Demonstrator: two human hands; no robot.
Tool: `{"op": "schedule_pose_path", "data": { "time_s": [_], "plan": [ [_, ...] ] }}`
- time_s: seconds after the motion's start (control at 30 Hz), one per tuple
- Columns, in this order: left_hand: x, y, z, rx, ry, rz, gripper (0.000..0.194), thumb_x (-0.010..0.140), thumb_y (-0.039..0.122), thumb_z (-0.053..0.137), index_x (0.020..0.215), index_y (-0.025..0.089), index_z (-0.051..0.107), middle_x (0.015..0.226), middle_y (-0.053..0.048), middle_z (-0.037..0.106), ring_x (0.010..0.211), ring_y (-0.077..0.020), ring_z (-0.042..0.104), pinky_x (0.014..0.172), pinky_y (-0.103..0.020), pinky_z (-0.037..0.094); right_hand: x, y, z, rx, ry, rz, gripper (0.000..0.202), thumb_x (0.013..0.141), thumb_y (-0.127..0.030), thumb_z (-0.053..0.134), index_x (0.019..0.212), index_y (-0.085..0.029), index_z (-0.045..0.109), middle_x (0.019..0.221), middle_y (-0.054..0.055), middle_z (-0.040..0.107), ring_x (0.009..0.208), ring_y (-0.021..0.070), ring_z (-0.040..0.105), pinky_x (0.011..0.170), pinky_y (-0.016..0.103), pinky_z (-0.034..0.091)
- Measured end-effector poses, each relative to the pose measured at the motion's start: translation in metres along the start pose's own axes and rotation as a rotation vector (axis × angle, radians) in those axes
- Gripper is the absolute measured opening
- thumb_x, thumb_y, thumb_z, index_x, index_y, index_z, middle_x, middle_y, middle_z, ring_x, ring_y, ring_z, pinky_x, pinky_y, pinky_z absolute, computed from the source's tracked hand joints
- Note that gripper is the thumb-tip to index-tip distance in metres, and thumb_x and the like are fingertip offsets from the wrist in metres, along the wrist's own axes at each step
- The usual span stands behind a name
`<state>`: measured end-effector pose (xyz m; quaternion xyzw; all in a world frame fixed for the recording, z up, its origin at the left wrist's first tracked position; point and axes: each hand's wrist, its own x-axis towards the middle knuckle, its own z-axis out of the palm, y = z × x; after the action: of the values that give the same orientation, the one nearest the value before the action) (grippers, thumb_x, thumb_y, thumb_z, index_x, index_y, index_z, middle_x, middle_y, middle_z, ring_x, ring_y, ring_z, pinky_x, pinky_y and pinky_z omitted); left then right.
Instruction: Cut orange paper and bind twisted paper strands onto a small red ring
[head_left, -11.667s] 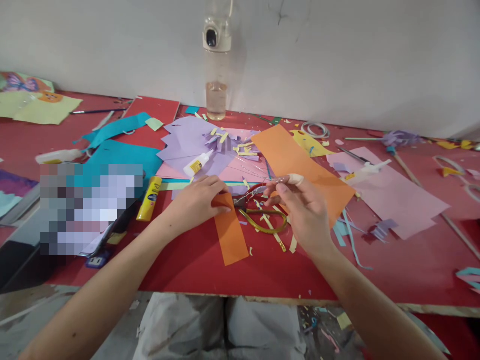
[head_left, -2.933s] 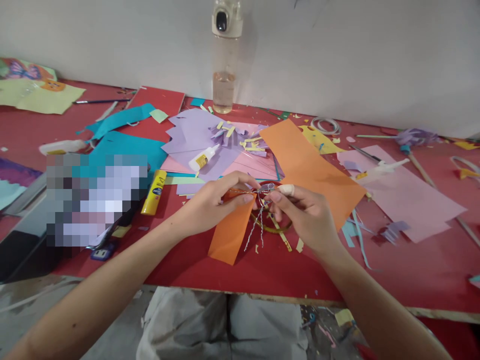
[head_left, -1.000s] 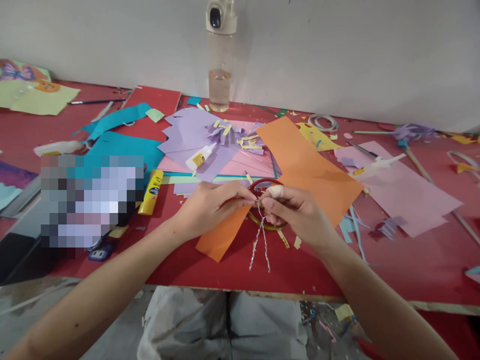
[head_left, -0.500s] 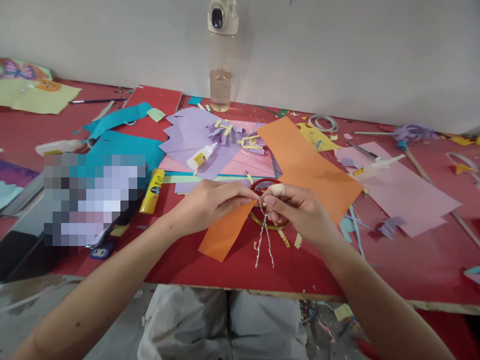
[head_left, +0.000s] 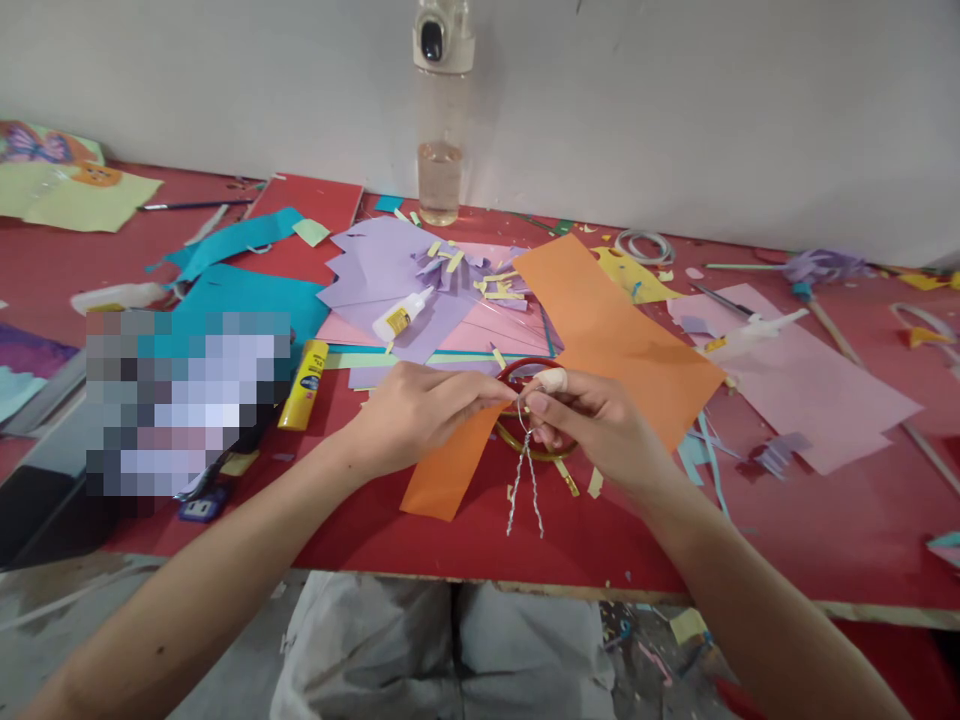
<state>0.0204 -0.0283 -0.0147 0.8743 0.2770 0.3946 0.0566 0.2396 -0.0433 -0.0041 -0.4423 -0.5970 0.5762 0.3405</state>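
Observation:
My left hand [head_left: 420,410] is closed, its fingertips pinched at the upper end of a narrow orange paper strip [head_left: 454,465] that slants down below it. Fingertip to fingertip with it, my right hand [head_left: 589,415] pinches a twisted silvery wire [head_left: 534,480] by its looped top. Two twisted wire ends hang down like legs. A pale wrapping covers one right fingertip. Behind the fingers lies a round ring-like object [head_left: 517,445], reddish above and yellowish below, partly hidden by my right hand. The exact contact between strip and wire is too small to make out.
A large orange sheet [head_left: 622,335] lies just beyond my right hand. Purple paper [head_left: 375,265], a white glue bottle [head_left: 403,313] and a yellow glue stick [head_left: 303,385] are ahead and left. A water bottle [head_left: 439,150] stands by the wall. Pink paper [head_left: 817,400] lies right.
Both hands keep their pinch in nearly the same place. The hanging wire ends have swung slightly left, and the orange strip's lower end has shifted a little to the right.

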Motion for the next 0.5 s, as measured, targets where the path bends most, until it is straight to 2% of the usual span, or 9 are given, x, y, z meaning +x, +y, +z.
{"op": "schedule_pose_path", "data": {
  "time_s": [0.13, 0.23, 0.33, 0.5],
  "plan": [
    [-0.0046, -0.0024, 0.0026, 0.078, 0.022, 0.071, 0.017, 0.094, 0.01, 0.051, 0.102, 0.02, 0.062, 0.081, 0.004, 0.076, 0.055, -0.006, 0.061, 0.05, -0.019, 0.039, 0.0001, 0.0009, 0.0002, 0.007, 0.005, -0.009, 0.026, 0.087, -0.044, 0.065, 0.079, -0.019, 0.064, 0.058, -0.003, 0.053, 0.053, 0.008, 0.048, 0.048, 0.02, 0.037],
    [-0.0051, -0.003, 0.0029, 0.098, 0.032, 0.089, 0.014, 0.095, 0.014, 0.053, 0.104, 0.02, 0.062, 0.084, 0.003, 0.077, 0.059, -0.006, 0.064, 0.052, -0.019, 0.04, 0.0006, 0.0019, 0.0, 0.005, 0.006, -0.022, 0.024, 0.088, -0.041, 0.064, 0.078, -0.019, 0.064, 0.058, -0.004, 0.053, 0.052, 0.0073, 0.047, 0.047, 0.02, 0.035],
    [-0.0023, -0.0026, 0.0012, 0.036, -0.001, 0.031, 0.012, 0.098, 0.023, 0.053, 0.101, 0.02, 0.064, 0.079, 0.003, 0.076, 0.056, -0.0057, 0.063, 0.051, -0.019, 0.04, 0.0011, 0.0015, 0.0005, -0.005, 0.011, -0.013, 0.025, 0.089, -0.04, 0.063, 0.075, -0.019, 0.063, 0.057, -0.004, 0.053, 0.051, 0.0068, 0.046, 0.047, 0.02, 0.034],
    [0.0015, -0.0012, -0.0033, -0.11, -0.064, -0.073, 0.013, 0.098, 0.024, 0.054, 0.104, 0.02, 0.064, 0.092, 0.0, 0.077, 0.067, -0.0066, 0.068, 0.056, -0.016, 0.044, 0.001, -0.0002, 0.0018, -0.02, 0.03, 0.006, 0.026, 0.089, -0.041, 0.063, 0.076, -0.019, 0.062, 0.057, -0.004, 0.054, 0.052, 0.0076, 0.048, 0.048, 0.02, 0.037]
  ]
}}
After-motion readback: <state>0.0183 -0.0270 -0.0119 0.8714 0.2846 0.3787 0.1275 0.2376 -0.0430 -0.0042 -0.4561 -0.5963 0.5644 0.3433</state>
